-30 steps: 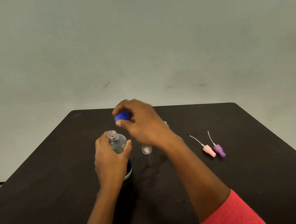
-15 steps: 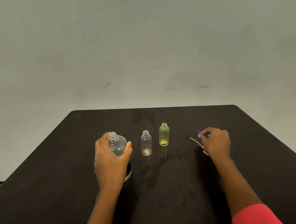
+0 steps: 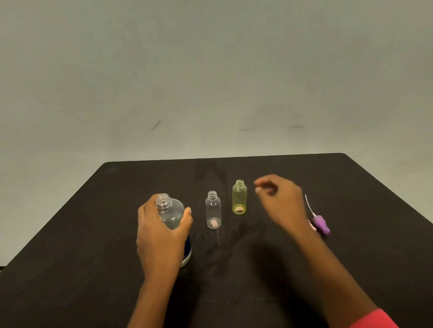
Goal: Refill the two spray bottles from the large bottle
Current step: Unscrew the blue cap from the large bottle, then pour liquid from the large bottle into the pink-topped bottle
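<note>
Large bottle (image 3: 172, 213), uncapped and upright, with the left hand (image 3: 159, 242) wrapped round its body. Just right of that grip stand the clear spray bottle (image 3: 213, 211), then the yellow spray bottle (image 3: 239, 199), both open-necked. Right hand (image 3: 281, 201) hovers beyond the yellow one, fingers loosely bent and empty; a purple spray head (image 3: 321, 224) lies on the table (image 3: 88, 249) by its wrist.

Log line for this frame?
left hand: grips uncapped large bottle | right hand: empty, beside yellow spray bottle | clear spray bottle: upright, uncapped
</note>
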